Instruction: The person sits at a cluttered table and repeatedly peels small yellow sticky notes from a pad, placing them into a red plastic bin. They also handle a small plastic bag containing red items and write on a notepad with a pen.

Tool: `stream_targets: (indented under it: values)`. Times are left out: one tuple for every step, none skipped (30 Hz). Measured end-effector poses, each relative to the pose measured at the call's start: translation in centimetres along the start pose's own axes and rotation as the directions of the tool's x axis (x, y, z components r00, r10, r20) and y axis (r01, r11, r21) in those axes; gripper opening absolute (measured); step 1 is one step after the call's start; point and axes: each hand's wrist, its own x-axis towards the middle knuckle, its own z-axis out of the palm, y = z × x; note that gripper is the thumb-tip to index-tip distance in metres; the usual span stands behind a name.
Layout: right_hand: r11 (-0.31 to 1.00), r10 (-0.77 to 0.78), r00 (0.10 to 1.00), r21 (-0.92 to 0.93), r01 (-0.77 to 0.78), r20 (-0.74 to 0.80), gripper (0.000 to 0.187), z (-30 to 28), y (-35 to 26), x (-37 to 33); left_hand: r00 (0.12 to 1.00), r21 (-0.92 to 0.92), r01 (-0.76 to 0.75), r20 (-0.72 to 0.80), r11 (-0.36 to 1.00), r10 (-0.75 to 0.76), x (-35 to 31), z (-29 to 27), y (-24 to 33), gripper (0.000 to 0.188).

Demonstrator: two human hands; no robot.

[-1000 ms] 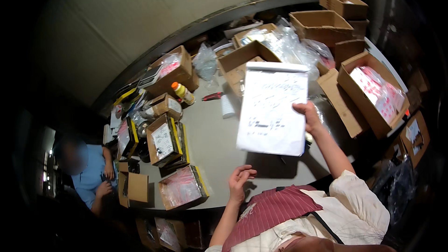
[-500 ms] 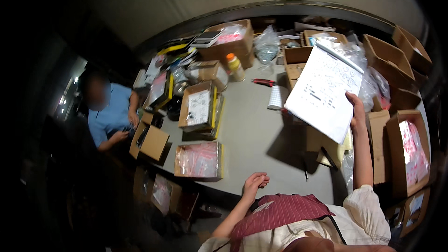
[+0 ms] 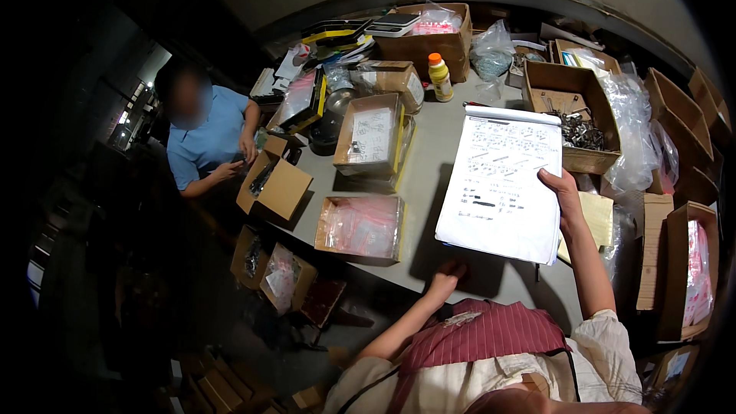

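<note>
My right hand (image 3: pixel 563 198) grips a white notepad (image 3: pixel 502 192) by its right edge, with the thumb on the written page. The notepad is held up over the table and tilted toward me. My left hand (image 3: pixel 445 282) is low at the table's near edge, just below the notepad's lower left corner. Its fingers are curled together in shadow, and anything in them is hidden. A yellowish paper pad (image 3: pixel 594 218) lies under my right forearm. Just beyond the notepad on the right, a cardboard box (image 3: pixel 590 159) holds many small metal parts (image 3: pixel 579 130).
To the left stand a box of pink-edged plastic bags (image 3: pixel 360 228) and stacked boxes with a paper (image 3: pixel 372 134). A yellow bottle with an orange cap (image 3: pixel 440 79) is farther back. A co-worker in a blue shirt (image 3: pixel 203 134) handles something beside an open carton (image 3: pixel 280 184). Cartons (image 3: pixel 694 276) line the right.
The notepad has swung more upright and come nearer, uncovering the box of metal parts. The paper cup and red-handled tool are now out of sight. My left hand's fingers have drawn in.
</note>
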Motion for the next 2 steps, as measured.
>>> stream_targets:
  values:
    - [1.000, -0.004, 1.000, -0.006, 0.003, -0.016, 0.053, 0.68, 0.04, -0.10, 1.000, 0.074, 0.013, -0.025, 0.997, -0.011, 0.01, -0.38, 0.14, 0.040]
    - [1.000, -0.007, 0.999, -0.012, 0.007, -0.032, 0.053, 1.45, -0.05, -0.31, 0.998, 0.148, 0.027, -0.051, 0.989, -0.020, -0.24, -0.56, 0.15, 0.045]
